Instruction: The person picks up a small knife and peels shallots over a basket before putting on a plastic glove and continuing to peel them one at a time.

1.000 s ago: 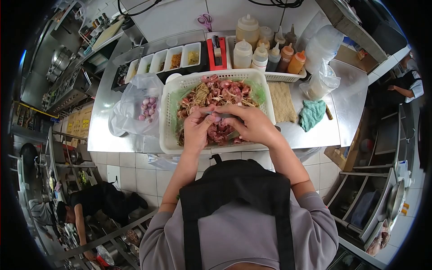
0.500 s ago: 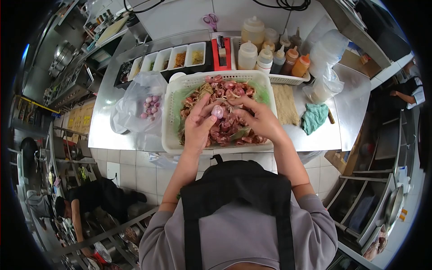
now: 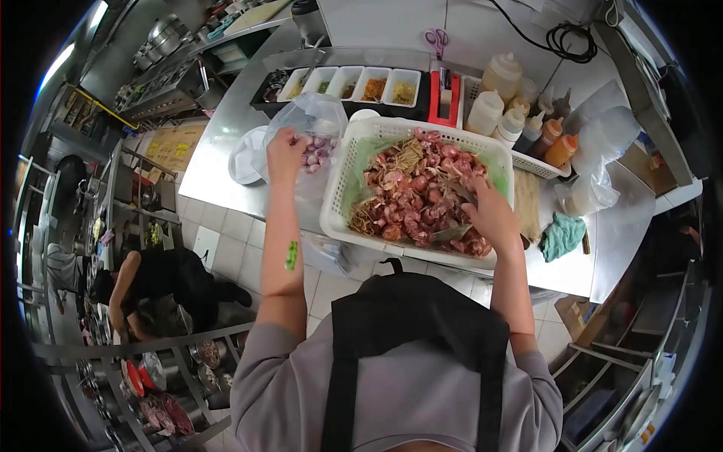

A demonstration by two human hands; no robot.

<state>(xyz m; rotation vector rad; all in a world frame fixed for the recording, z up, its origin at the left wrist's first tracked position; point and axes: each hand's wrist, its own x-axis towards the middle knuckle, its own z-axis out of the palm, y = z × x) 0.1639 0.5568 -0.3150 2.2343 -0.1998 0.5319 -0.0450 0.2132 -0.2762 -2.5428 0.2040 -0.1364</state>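
Observation:
My left hand [image 3: 285, 154] is over the mouth of a clear plastic bag [image 3: 307, 113], its fingers curled together; whether a shallot is between them is hidden. Several peeled shallots [image 3: 319, 155] lie in that bag. My right hand [image 3: 491, 216] hovers at the right side of a white plastic basket [image 3: 337, 183]. It appears closed around a small knife: a dark handle end [image 3: 526, 242] pokes out at the heel of the hand, and the blade is hard to make out. Unpeeled reddish shallots [image 3: 422, 192] with dry roots and skins fill the basket on a green liner.
Behind the basket stand a row of seasoning tubs [image 3: 374, 84], a red dispenser [image 3: 446, 102] and several squeeze bottles [image 3: 483, 111]. A green cloth [image 3: 562, 236] lies on the right of the steel table [image 3: 226, 177]. At lower left, another person [image 3: 169, 282] bends over.
My left hand has gone from above the basket, where it held a peeled shallot, leftward to the bag. My right hand has lowered toward the basket's right side. The view has shifted.

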